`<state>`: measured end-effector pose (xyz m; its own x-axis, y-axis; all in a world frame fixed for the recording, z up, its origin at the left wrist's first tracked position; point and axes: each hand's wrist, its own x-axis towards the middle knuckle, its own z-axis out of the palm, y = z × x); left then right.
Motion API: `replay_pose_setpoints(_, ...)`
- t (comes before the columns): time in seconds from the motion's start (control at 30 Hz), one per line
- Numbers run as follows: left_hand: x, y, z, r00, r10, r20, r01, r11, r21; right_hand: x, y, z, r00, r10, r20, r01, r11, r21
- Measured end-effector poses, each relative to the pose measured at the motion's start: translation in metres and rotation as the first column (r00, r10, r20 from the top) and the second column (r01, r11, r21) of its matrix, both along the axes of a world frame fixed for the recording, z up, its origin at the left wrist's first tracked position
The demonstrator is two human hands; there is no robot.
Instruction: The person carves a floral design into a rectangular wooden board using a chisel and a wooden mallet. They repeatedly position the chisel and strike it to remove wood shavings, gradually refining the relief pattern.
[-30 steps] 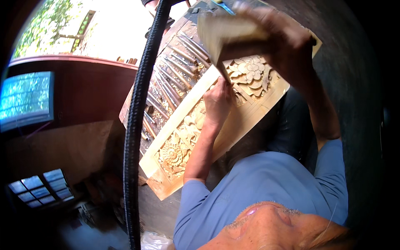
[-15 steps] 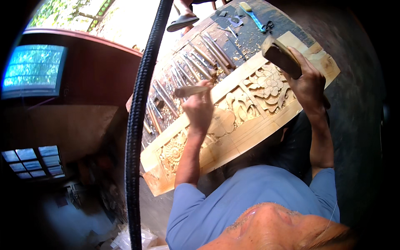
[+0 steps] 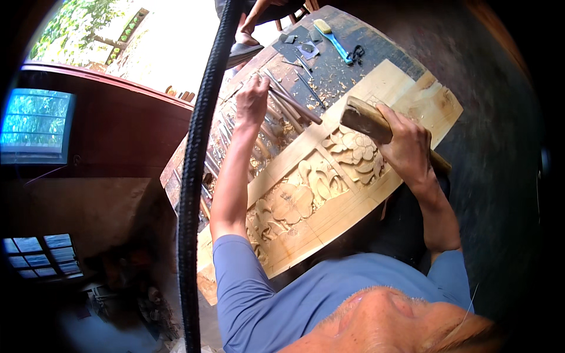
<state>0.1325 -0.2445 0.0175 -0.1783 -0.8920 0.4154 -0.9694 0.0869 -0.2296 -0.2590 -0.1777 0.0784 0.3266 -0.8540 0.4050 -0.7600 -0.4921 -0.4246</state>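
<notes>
My left hand point(image 3: 252, 101) is over the row of chisels on the far side of the workbench. Its fingers are closed at the blade end of a dark-handled chisel point(image 3: 301, 108), which slants across the others with its handle toward the board; the fingertips are partly hidden. My right hand point(image 3: 406, 141) grips a wooden mallet point(image 3: 366, 120) above the board's right part, the handle end sticking out behind the palm. Below lies a long pale wooden board point(image 3: 335, 215) carved with flowers and leaves. My left forearm hides part of its left end.
Wood shavings and several chisels point(image 3: 282, 115) cover the bench point(image 3: 376, 44). A blue-handled brush point(image 3: 334, 41) and small dark pieces lie at its far end. Another person's foot in a sandal point(image 3: 242, 53) shows beyond. A black braided cable point(image 3: 197, 159) crosses the view.
My left hand has moved away from the carving, up and left to the chisels; the light-handled chisel it held no longer shows in it. My right hand still holds the mallet. The view has shifted.
</notes>
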Motion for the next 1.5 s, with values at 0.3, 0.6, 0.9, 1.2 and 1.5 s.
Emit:
replay_pose_setpoints(0.3, -0.021, -0.079, -0.057, 0.985, -0.056, -0.164, 0.077, 0.989, 0.129, 0.007, 0.004, 0.001, 0.998, 0.056, -0.024, -0.055, 0.997, 0.050)
replay_pose_setpoints(0.6, -0.026, -0.054, -0.065, 0.986, -0.117, -0.121, 0.118, 0.993, -0.003, 0.017, 0.003, -0.005, 0.995, 0.064, -0.070, -0.058, 0.995, 0.078)
replay_pose_setpoints(0.9, -0.007, 0.119, -0.021, 0.927, 0.004, -0.375, -0.023, 0.999, -0.046, 0.013, 0.008, -0.005, 0.989, 0.103, -0.111, -0.092, 0.991, 0.097)
replay_pose_setpoints(1.2, 0.037, 0.223, -0.014, 0.571, 0.663, -0.485, -0.597, 0.740, 0.309, 0.013, 0.008, -0.008, 0.986, 0.110, -0.122, -0.093, 0.986, 0.141)
replay_pose_setpoints(1.5, 0.041, 0.209, -0.017, 0.471, 0.789, -0.395, -0.627, 0.614, 0.479, 0.013, 0.006, -0.009, 0.976, 0.117, -0.182, -0.090, 0.985, 0.150)
